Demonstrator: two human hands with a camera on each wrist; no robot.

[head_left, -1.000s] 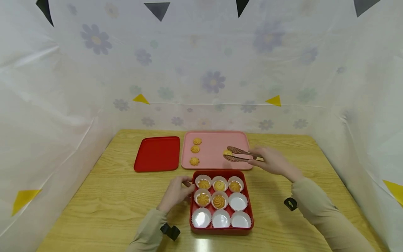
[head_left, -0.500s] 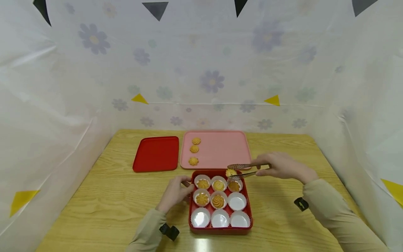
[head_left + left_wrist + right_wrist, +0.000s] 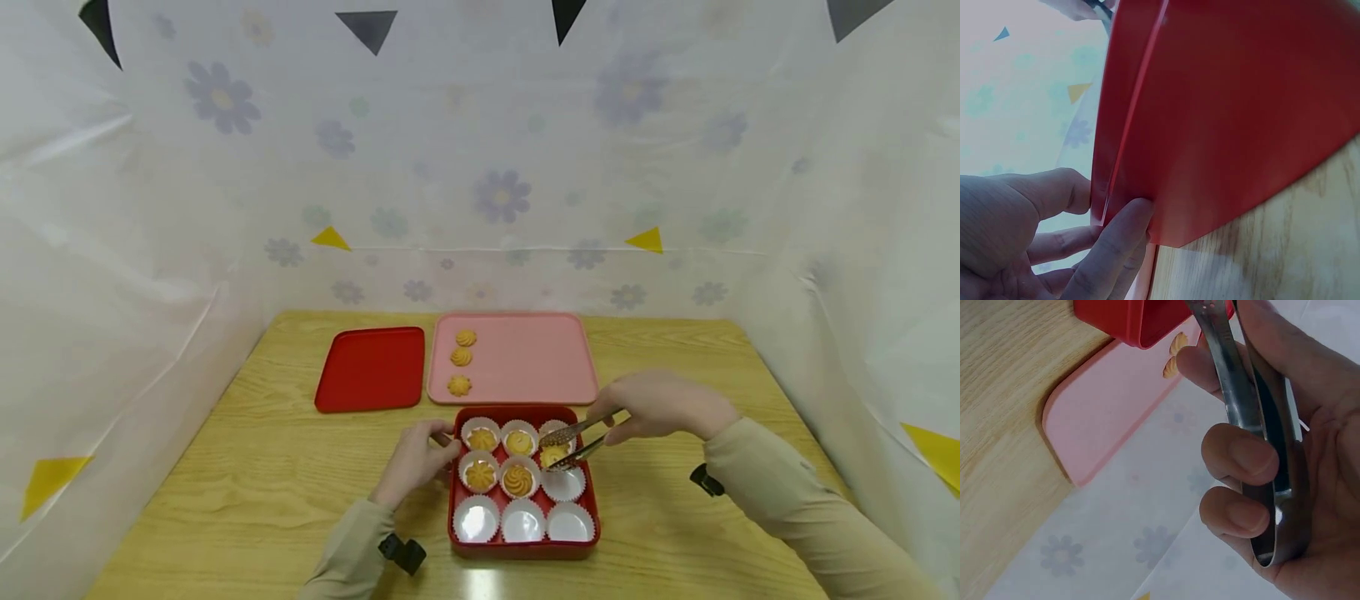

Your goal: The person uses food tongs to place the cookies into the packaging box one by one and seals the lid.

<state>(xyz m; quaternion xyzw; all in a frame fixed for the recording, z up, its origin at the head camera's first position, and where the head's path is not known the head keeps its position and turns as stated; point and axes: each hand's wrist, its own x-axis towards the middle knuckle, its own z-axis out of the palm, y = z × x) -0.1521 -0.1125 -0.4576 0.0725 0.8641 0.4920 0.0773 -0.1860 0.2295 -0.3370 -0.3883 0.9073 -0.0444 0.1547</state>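
My right hand grips metal tongs, fingers wrapped round both arms. Between the tong tips is a piped butter cookie, over the right column of the red box, just above the middle-row paper cup. Several cups in the box contain cookies, such as the swirled cookie; the front-row cups, including a white paper cup, have none. My left hand holds the box's left side near the back corner, thumb at the rim and fingers against the outer wall in the left wrist view.
Behind the box lies a pink tray, with 3 cookies along its left side. A flat red tray is to its left. Wooden tabletop surrounds them, and a flower-patterned white sheet hangs behind and at the sides.
The tongs lifted a cookie from the pink tray and carried it toward me, over the box's right column. The left hand kept its place on the box.
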